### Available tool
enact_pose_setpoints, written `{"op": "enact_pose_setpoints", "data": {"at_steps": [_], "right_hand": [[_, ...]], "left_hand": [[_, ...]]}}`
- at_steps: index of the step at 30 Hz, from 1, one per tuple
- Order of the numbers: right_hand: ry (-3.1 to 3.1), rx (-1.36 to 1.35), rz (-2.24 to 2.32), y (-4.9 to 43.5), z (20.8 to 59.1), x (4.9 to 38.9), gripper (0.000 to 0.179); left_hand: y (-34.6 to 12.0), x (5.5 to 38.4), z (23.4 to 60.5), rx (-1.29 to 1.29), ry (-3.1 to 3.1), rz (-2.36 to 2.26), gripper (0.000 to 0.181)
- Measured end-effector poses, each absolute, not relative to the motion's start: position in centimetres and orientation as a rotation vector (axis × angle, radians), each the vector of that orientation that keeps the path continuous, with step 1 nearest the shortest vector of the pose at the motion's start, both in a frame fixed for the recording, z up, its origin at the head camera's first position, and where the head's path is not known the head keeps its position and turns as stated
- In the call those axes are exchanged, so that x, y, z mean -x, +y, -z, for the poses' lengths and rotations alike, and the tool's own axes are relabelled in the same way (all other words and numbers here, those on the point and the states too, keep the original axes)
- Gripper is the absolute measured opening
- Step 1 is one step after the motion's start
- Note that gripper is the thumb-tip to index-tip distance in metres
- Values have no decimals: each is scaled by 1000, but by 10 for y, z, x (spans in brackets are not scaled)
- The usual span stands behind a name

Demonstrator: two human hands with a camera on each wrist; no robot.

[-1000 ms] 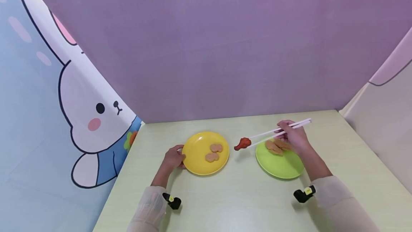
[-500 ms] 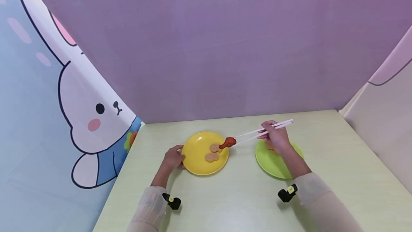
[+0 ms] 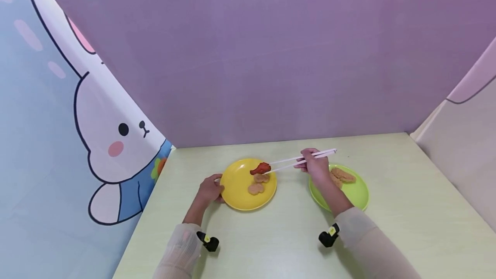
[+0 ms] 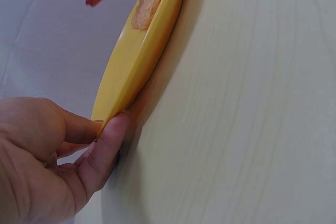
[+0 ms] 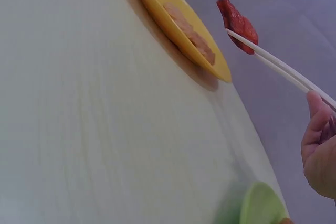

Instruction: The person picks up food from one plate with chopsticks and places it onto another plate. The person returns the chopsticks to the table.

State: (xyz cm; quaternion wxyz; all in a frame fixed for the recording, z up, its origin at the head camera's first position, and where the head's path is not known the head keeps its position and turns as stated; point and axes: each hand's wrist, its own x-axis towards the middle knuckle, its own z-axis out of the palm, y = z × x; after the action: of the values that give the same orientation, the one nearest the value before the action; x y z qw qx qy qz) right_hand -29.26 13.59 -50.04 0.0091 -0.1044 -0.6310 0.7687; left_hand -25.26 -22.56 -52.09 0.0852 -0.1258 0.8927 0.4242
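Note:
My right hand [image 3: 314, 166] grips a pair of white chopsticks [image 3: 298, 161]. Between their tips is a red-brown toy drumstick [image 3: 261, 168], held up over the yellow plate [image 3: 235, 193]; in the right wrist view the drumstick [image 5: 239, 25] hangs above the plate's rim. My left hand [image 3: 209, 189] pinches the plate's left rim between thumb and fingers, as the left wrist view shows of the hand [image 4: 63, 156]. Two tan, lumpy food pieces lie on the yellow plate, the nearer piece [image 3: 255, 189] below the farther piece [image 3: 261, 178].
To the right stands a green plate [image 3: 358, 193] holding tan, oblong food pieces [image 3: 343, 175], partly hidden by my right forearm. Both plates are on a pale wooden table [image 3: 271, 244]. A purple cloth wall [image 3: 271, 55] rises behind it, and a rabbit-printed cloth [image 3: 104, 150] hangs at left.
My right hand has moved left with the chopsticks, carrying the drumstick from between the plates to over the yellow plate. The left hand has stayed at the plate's rim.

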Motion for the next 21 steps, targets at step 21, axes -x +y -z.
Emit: {"op": "enact_pose_setpoints", "data": {"at_steps": [21], "right_hand": [[-1882,428,-2333,90,512,297,22]], "left_hand": [[-221,256,521,373,2677,-1240,53]]}}
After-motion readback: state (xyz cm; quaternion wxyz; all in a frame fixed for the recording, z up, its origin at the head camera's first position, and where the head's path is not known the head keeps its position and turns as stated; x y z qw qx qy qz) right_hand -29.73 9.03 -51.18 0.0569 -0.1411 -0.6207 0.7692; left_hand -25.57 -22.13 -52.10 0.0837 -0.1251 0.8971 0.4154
